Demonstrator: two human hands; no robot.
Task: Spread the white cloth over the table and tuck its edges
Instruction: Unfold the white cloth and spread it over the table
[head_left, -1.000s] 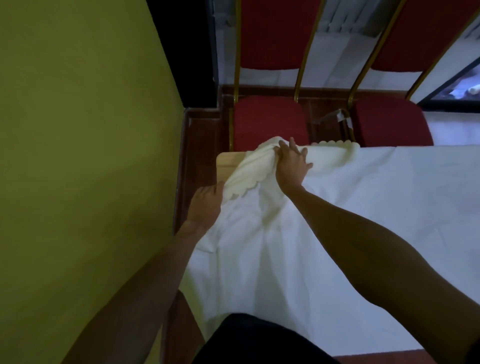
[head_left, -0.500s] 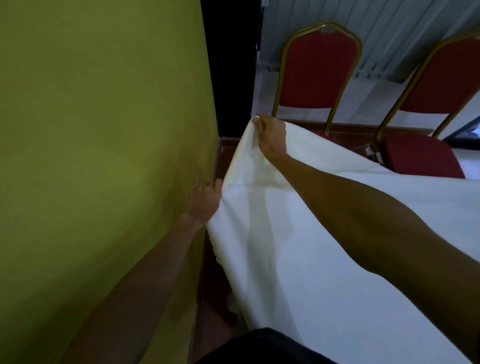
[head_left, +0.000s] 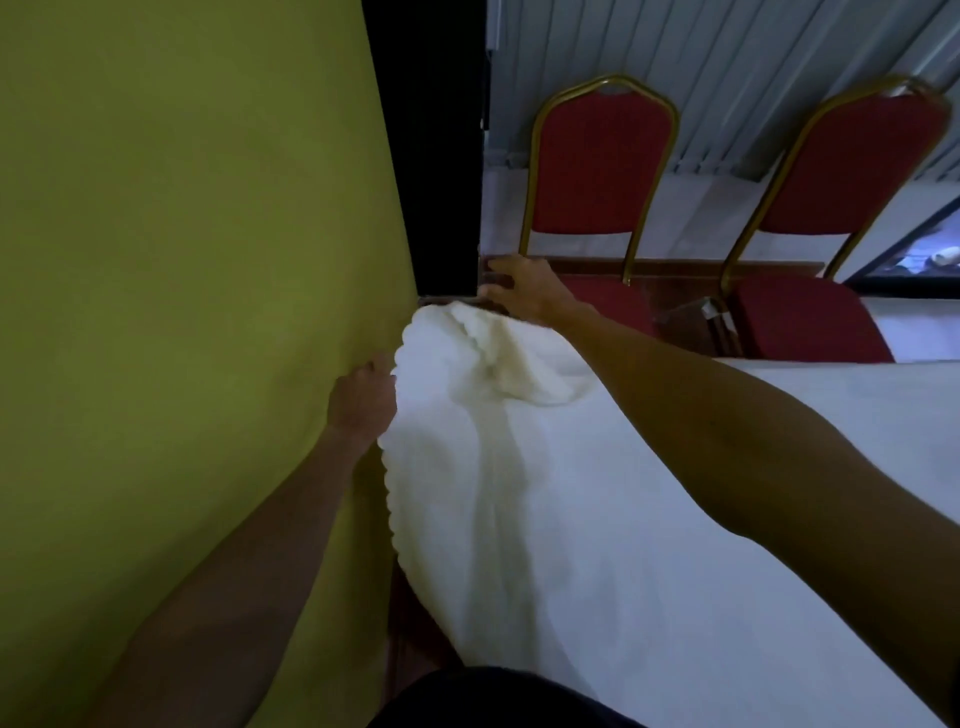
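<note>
Watching the far corner beside the green wall (head_left: 182, 260), I see the white cloth (head_left: 649, 519) lying flat over most of the table but heaped in a loose wad at that corner. My right hand (head_left: 524, 291) reaches beyond the wad, fingers straight and spread, holding nothing. My left hand (head_left: 363, 400) sits between the wall and the scalloped hem. Its fingertips are hidden, so I cannot tell whether it pinches the cloth. The risk, as I judge it, is that the gap at the wall is tight, so the wad could be stuffed down unevenly. A hard tug from the left could also drag the flat part askew.
</note>
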